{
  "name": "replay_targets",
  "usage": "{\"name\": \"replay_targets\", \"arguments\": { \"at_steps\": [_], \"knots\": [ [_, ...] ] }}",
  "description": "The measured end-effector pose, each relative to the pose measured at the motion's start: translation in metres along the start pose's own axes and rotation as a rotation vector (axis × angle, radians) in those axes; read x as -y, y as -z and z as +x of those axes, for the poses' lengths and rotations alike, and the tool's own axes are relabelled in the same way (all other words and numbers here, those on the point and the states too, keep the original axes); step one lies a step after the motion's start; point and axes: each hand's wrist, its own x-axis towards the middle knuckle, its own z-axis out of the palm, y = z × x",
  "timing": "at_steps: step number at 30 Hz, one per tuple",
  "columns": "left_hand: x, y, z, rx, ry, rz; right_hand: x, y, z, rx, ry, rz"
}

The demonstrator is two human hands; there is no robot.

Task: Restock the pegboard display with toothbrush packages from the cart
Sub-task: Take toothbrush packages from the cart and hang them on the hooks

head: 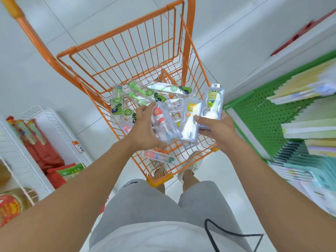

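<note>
The cart is thin metal wire coated in glossy orange paint, with smooth orange plastic caps at its corners. The toothbrush packages are clear, shiny plastic blisters that catch the light, some backed with printed card, and the pegboard is a matt green perforated panel. The floor is smooth, pale, slightly glossy tile, and the shorts are soft grey matt cloth.

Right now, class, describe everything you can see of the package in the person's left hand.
The pink toothbrush package is a clear plastic blister pack holding a child's toothbrush with a pink cartoon-figure handle, its head toward the person. It lies tilted above the orange cart, gripped along its left edge by the left hand, beside the packages in the right hand.
</note>
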Motion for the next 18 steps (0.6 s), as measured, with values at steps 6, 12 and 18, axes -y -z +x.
{"name": "replay_targets", "arguments": {
  "at_steps": [6,12,18],
  "knots": [
    [-0.008,-0.008,-0.001,0.143,0.039,-0.017,-0.029,-0.014,0.002,-0.088,-0.088,-0.096],
    [-0.023,-0.006,-0.007,0.132,-0.166,0.015,-0.016,-0.010,-0.018,0.202,-0.060,0.091],
    [-0.070,-0.029,-0.013,0.095,-0.095,-0.350,-0.013,0.007,-0.048,0.234,-0.016,0.230]
  ]
}}
